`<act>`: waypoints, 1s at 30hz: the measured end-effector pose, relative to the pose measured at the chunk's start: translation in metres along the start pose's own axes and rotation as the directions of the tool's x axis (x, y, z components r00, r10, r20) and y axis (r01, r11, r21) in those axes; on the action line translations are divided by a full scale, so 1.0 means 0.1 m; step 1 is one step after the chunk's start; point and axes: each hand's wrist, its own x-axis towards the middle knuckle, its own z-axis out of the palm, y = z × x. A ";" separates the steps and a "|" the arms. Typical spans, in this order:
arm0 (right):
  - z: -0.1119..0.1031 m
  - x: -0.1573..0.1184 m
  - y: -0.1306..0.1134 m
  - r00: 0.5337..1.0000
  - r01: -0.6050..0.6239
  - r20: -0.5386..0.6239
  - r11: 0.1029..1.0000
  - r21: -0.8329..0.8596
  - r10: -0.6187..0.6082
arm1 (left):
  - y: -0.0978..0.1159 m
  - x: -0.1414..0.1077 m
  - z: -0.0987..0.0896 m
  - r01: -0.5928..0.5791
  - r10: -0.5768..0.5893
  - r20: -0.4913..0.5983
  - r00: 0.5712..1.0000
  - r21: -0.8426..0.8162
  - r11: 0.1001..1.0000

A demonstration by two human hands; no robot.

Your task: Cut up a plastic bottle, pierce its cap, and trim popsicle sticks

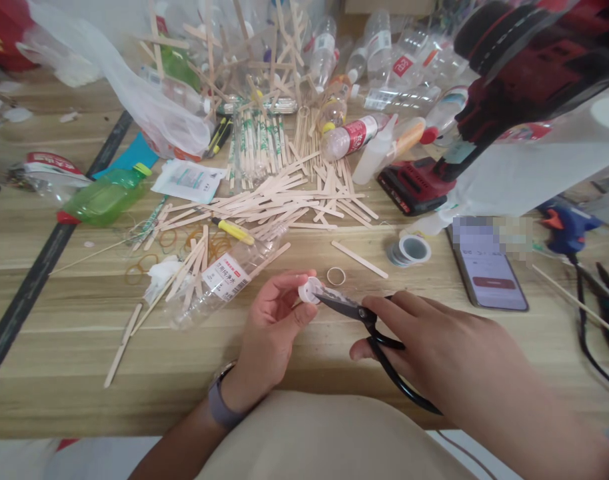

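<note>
Between the thumb and fingers of my left hand [274, 320] is a small white bottle cap [310, 291], its open side facing right. My right hand [424, 333] grips black-handled scissors [357, 311] around the handles. The scissor blades point left, and their tip is at the inside of the cap. Whether the tip touches the cap's inner face is too small to tell. A thin white ring [336, 276] lies on the table just behind the blades. A clear labelled bottle [224, 280] lies left of my left hand.
Loose wooden sticks [274, 200] and a yellow cutter [233, 231] lie ahead. A tape roll [409, 250], a phone [489, 267] and a blue glue gun [567, 227] are to the right. A red power tool [524, 87] stands behind them. Green bottle [107, 197] at left.
</note>
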 end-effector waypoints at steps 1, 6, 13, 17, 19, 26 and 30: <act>0.00 0.00 0.00 1.000 0.005 -0.002 1.000 0.002 -0.005 | 0.00 0.00 0.00 -0.002 0.002 0.004 1.000 0.005 1.000; 0.01 -0.01 -0.03 1.000 0.013 0.017 1.000 0.004 -0.013 | -0.01 0.01 -0.02 -0.016 0.015 0.022 1.000 0.043 0.999; 0.01 -0.02 -0.05 0.999 0.027 0.033 1.000 -0.010 -0.027 | -0.03 0.01 -0.04 -0.032 0.031 0.011 0.999 0.094 0.995; 0.03 -0.03 -0.07 0.999 0.037 0.003 0.994 -0.104 -0.037 | -0.04 0.01 -0.05 -0.017 0.016 0.016 1.000 0.098 0.995; 0.03 -0.03 -0.07 0.998 0.057 -0.023 0.989 -0.139 -0.060 | -0.04 0.02 -0.05 -0.001 0.000 0.015 1.000 0.094 0.996; -0.06 0.02 -0.01 0.989 0.141 -0.022 0.970 -0.196 -0.148 | -0.01 0.02 -0.03 0.091 -0.087 -0.049 0.995 0.083 0.992; -0.03 0.01 0.02 0.987 0.150 -0.022 0.970 -0.189 -0.157 | 0.02 0.01 0.00 0.137 -0.135 -0.065 0.989 0.037 0.990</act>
